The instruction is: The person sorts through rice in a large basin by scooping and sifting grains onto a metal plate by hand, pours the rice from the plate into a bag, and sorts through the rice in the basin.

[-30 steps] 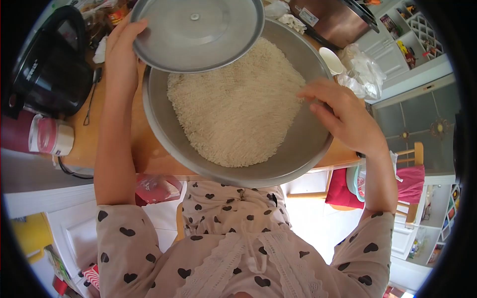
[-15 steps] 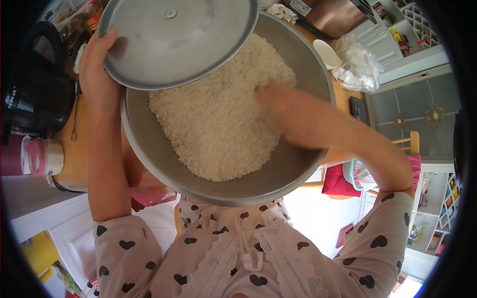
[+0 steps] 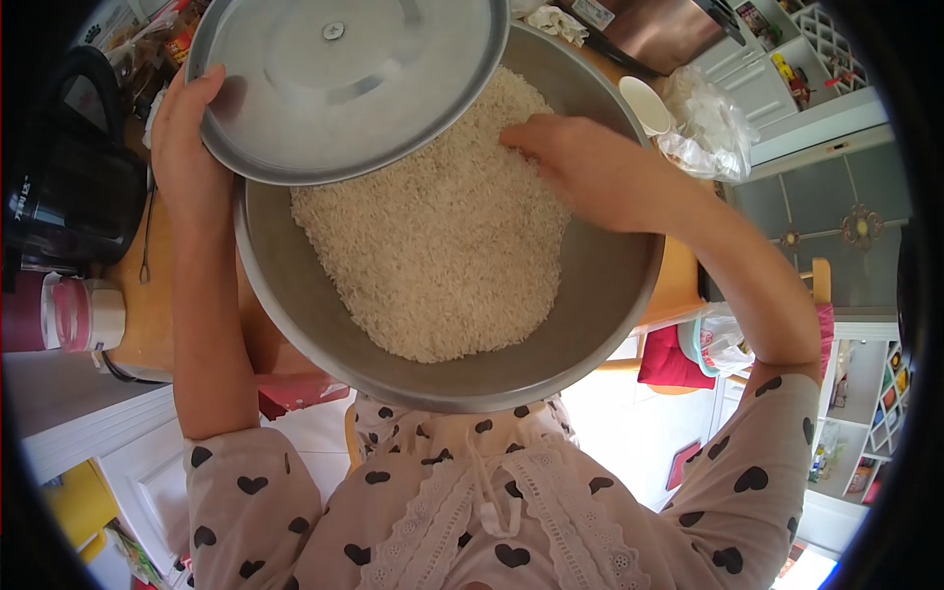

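A wide metal basin (image 3: 324, 329) holds a heap of white rice (image 3: 442, 246). My left hand (image 3: 187, 138) grips the left edge of a round metal lid (image 3: 344, 88), thumb on top, and the lid is tilted over the basin's upper left part. Over the right side of the heap is my right hand (image 3: 575, 162), palm down, with its fingers bent together and their tips at the rice. Whether anything is between those fingertips is hidden.
A black appliance (image 3: 79, 197) and a pink-and-white jar (image 3: 88, 313) stand at the left of the wooden table (image 3: 133, 329). Right of the basin are a white cup (image 3: 645, 106), a clear plastic bag (image 3: 710, 123) and a copper-coloured cooker (image 3: 659, 34). A chair with a red cushion (image 3: 674, 359) is beyond.
My right hand has moved left from the basin's right rim to the rice, and its fingers have drawn together. The lid, held in my left hand, appears lower and further left.
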Demonstrator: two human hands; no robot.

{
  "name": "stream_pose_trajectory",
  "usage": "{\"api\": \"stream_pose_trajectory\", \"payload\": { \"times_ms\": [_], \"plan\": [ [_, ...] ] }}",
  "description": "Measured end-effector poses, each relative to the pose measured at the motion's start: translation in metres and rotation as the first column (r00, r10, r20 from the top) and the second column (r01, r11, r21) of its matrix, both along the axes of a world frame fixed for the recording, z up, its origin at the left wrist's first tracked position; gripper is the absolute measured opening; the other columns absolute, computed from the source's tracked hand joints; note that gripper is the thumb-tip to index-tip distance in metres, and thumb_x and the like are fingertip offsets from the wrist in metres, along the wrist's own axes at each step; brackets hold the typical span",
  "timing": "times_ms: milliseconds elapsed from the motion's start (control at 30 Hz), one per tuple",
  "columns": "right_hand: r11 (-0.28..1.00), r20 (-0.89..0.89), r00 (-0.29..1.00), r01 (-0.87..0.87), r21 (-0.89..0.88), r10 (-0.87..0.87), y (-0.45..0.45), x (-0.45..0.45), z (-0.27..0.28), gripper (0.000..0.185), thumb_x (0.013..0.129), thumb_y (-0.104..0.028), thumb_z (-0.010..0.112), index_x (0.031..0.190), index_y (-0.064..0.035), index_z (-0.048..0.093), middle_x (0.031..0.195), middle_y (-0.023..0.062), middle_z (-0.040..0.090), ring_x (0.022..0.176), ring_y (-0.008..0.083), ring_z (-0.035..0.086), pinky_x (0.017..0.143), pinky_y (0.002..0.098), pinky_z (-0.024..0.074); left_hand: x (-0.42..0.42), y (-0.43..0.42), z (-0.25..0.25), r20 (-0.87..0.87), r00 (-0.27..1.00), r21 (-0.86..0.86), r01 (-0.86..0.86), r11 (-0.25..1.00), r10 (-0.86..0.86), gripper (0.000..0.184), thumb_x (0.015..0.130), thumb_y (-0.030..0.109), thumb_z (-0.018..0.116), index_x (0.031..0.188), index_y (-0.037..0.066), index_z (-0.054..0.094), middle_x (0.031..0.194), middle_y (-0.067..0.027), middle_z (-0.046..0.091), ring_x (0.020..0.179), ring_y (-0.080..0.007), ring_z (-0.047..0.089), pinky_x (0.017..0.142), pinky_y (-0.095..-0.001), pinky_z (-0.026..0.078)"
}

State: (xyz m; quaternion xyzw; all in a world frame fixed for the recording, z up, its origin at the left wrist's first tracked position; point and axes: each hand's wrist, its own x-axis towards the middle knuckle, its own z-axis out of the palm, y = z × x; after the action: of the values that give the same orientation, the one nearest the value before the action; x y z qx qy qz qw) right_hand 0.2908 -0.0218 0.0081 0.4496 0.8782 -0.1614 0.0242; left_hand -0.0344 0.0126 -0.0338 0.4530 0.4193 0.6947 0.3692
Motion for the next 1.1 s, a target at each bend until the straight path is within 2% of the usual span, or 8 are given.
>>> {"api": "stream_pose_trajectory", "payload": {
  "times_ms": [100, 200, 400, 600, 800, 900, 1000, 1100],
  "plan": [
    [0.950, -0.160, 0.951, -0.285, -0.129, 0.263, -0.020, -0.002, -0.016, 0.048, 0.084, -0.002, 0.050, 0.131, 0.0036, 0.042, 0.122, 0.0235, 0.052, 0.106, 0.0401, 0.054, 0.090, 0.0439, 0.0448, -0.016, 0.009, -0.013, -0.192, 0.981, 0.055, -0.020, 0.998, 0.030, 0.047, 0.086, 0.022, 0.061, 0.120, -0.010, 0.056, 0.115, -0.0146, 0.057, 0.104, -0.0187, 0.056, 0.090, -0.0266, 0.044],
    [0.885, -0.016, 0.977, -0.201, -0.420, 0.215, -0.054, -0.024, 0.018, 0.047, 0.082, 0.000, 0.048, 0.128, 0.0070, 0.043, 0.120, 0.0222, 0.052, 0.109, 0.0379, 0.055, 0.095, 0.0425, 0.0441, -0.006, 0.004, -0.006, -0.074, 0.997, 0.031, 0.002, 1.000, 0.000, 0.046, 0.086, 0.022, 0.061, 0.119, -0.009, 0.056, 0.115, -0.0140, 0.057, 0.104, -0.0184, 0.056, 0.090, -0.0266, 0.044],
    [0.880, -0.052, 0.940, -0.335, -0.337, 0.338, -0.064, -0.001, 0.056, 0.034, 0.086, -0.005, 0.048, 0.119, 0.0003, 0.057, 0.114, 0.0174, 0.059, 0.106, 0.0337, 0.057, 0.093, 0.0406, 0.0452, 0.001, 0.000, -0.002, 0.048, 0.999, -0.011, 0.016, 1.000, -0.015, 0.045, 0.086, 0.021, 0.060, 0.119, -0.009, 0.056, 0.112, -0.0131, 0.058, 0.102, -0.0176, 0.057, 0.089, -0.0262, 0.044],
    [0.989, 0.162, 0.986, -0.017, -0.148, 0.041, -0.035, 0.013, 0.060, 0.031, 0.088, -0.008, 0.047, 0.114, -0.0044, 0.064, 0.107, 0.0158, 0.064, 0.108, 0.0317, 0.057, 0.093, 0.0401, 0.0454, 0.004, -0.003, 0.003, 0.030, 0.999, 0.006, 0.043, 0.999, -0.043, 0.045, 0.086, 0.021, 0.060, 0.119, -0.008, 0.056, 0.109, -0.0121, 0.059, 0.100, -0.0173, 0.057, 0.088, -0.0260, 0.044],
    [0.995, 0.088, 0.995, -0.051, 0.091, 0.043, -0.015, 0.026, 0.020, 0.033, 0.087, -0.005, 0.047, 0.117, -0.0020, 0.059, 0.113, 0.0162, 0.061, 0.106, 0.0329, 0.058, 0.092, 0.0423, 0.0458, 0.001, 0.002, -0.002, -0.025, 1.000, 0.040, -0.006, 0.999, 0.007, 0.041, 0.087, 0.019, 0.058, 0.117, -0.008, 0.059, 0.110, -0.0121, 0.060, 0.100, -0.0166, 0.057, 0.087, -0.0260, 0.045],
    [1.000, 0.237, 0.971, 0.018, 0.026, -0.024, -0.006, 0.010, 0.018, 0.031, 0.084, -0.004, 0.050, 0.113, 0.0045, 0.054, 0.111, 0.0210, 0.059, 0.104, 0.0346, 0.059, 0.091, 0.0424, 0.0469, 0.000, 0.003, -0.001, -0.050, 0.999, 0.044, 0.011, 0.999, -0.008, 0.039, 0.088, 0.019, 0.058, 0.115, -0.009, 0.060, 0.112, -0.0131, 0.060, 0.101, -0.0169, 0.057, 0.088, -0.0263, 0.045],
    [0.979, 0.403, 0.905, -0.061, -0.196, 0.137, -0.001, -0.004, 0.005, 0.050, 0.087, -0.005, 0.043, 0.136, 0.0050, 0.038, 0.136, 0.0230, 0.045, 0.120, 0.0362, 0.050, 0.100, 0.0397, 0.0411, -0.002, 0.001, -0.005, -0.209, 0.976, 0.112, -0.033, 0.993, 0.056, 0.039, 0.088, 0.019, 0.058, 0.114, -0.009, 0.061, 0.113, -0.0138, 0.060, 0.102, -0.0175, 0.058, 0.089, -0.0264, 0.045],
    [0.855, 0.240, 0.964, 0.029, -0.518, 0.113, -0.004, -0.026, 0.002, 0.057, 0.086, -0.007, 0.043, 0.140, 0.0059, 0.029, 0.139, 0.0265, 0.041, 0.126, 0.0364, 0.044, 0.106, 0.0387, 0.0365, 0.003, 0.000, -0.003, -0.182, 0.974, 0.103, -0.117, 0.988, 0.135, 0.039, 0.088, 0.020, 0.058, 0.114, -0.009, 0.061, 0.111, -0.0135, 0.060, 0.100, -0.0175, 0.058, 0.088, -0.0263, 0.044]
  ]
}}
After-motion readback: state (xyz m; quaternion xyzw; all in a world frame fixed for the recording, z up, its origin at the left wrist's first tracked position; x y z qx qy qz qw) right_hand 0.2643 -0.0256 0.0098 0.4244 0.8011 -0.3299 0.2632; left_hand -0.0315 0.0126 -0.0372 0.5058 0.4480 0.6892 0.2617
